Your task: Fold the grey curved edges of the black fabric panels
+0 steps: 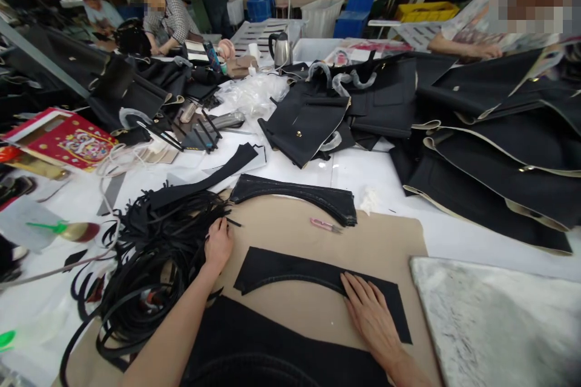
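My right hand (370, 314) lies flat, fingers stretched out, on the right part of a black curved panel (290, 269) with a stitched inner edge. At the edge of a heap of narrow black strips (177, 217), my left hand (219, 245) has its fingers drawn together. The end of a black strip (235, 223) sticks out by those fingertips. A stack of similar curved black pieces (295, 193) lies beyond the panel, and pink thread snips (325, 225) rest between them. Closest to me is a larger black piece (272, 344), partly below the frame.
Brown board (394, 236) covers the work area. At right lies a grey-white slab (499, 320). Black bag bodies (494, 181) are piled at the right and back. A router (200, 136), a steel kettle (281, 49) and a red box (68, 139) stand farther off. Co-workers sit beyond.
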Motion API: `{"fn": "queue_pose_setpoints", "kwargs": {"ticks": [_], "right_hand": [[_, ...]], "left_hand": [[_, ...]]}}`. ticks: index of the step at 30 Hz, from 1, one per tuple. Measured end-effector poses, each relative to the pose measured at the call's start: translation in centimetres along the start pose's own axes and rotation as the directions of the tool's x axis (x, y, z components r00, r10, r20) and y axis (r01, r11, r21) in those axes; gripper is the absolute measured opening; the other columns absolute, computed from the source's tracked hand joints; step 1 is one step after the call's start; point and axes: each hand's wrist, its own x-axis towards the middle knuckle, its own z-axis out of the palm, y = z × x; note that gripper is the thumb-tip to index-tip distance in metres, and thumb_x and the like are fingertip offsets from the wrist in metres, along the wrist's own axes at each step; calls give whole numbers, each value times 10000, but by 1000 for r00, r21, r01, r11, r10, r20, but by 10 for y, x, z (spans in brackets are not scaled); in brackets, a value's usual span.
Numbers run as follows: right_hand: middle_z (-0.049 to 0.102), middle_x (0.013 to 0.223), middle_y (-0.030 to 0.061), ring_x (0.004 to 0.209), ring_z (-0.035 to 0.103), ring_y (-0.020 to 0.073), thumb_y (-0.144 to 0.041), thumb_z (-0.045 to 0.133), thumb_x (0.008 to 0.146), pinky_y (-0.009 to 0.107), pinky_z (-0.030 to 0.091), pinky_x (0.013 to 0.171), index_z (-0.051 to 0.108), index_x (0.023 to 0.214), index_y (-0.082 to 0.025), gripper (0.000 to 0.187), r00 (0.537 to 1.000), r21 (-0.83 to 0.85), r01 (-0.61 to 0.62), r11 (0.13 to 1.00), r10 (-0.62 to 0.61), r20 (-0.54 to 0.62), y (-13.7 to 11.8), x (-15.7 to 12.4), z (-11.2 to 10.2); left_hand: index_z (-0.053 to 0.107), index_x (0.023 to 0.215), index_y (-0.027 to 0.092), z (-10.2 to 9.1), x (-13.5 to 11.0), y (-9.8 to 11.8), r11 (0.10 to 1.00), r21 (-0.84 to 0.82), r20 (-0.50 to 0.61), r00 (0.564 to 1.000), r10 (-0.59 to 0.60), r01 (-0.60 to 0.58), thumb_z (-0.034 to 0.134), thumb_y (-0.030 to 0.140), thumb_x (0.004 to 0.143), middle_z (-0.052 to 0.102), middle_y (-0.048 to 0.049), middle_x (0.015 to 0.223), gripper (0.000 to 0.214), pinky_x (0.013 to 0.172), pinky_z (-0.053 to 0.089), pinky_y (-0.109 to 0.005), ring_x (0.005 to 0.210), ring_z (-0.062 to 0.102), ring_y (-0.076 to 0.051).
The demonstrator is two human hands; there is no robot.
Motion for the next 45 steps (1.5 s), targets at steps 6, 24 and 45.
{"fn": "queue_pose_setpoints", "kwargs": {"ticks": [6, 24, 45], "right_hand": [[499, 1404, 63, 1241, 454, 250, -166, 398, 927, 462, 312, 1048, 354, 1443, -215, 520, 997, 51, -55, 997, 53, 57, -4, 10, -5], [465, 1427, 104, 1302, 392, 266, -254, 349, 964, 493, 233, 1106, 358, 1438, -163, 482, 990, 98, -129, 987, 122, 74, -15, -13, -5], [423, 1435, 171, 1332, 335, 309, -270, 277, 976, 548, 209, 1091, 329, 1432, -111, 486, 977, 232, -206, 951, 187, 101, -27, -17, -27]], "left_hand": [[632, 1112, 137, -5, -13, 23, 994, 95, -38, 998, 55, -52, 445, 190, 864, 542, -165, 1154, 316, 899, 484, -453, 1109, 504, -310], [494, 1338, 232, 4, -146, 34, 931, 13, 124, 925, 360, -364, 407, 273, 938, 511, -136, 1345, 411, 1045, 394, -504, 1257, 457, -300], [429, 1361, 177, -22, -160, 15, 914, -116, 253, 878, 406, -389, 339, 288, 966, 404, -140, 1448, 420, 1105, 305, -476, 1345, 357, -258]]}}
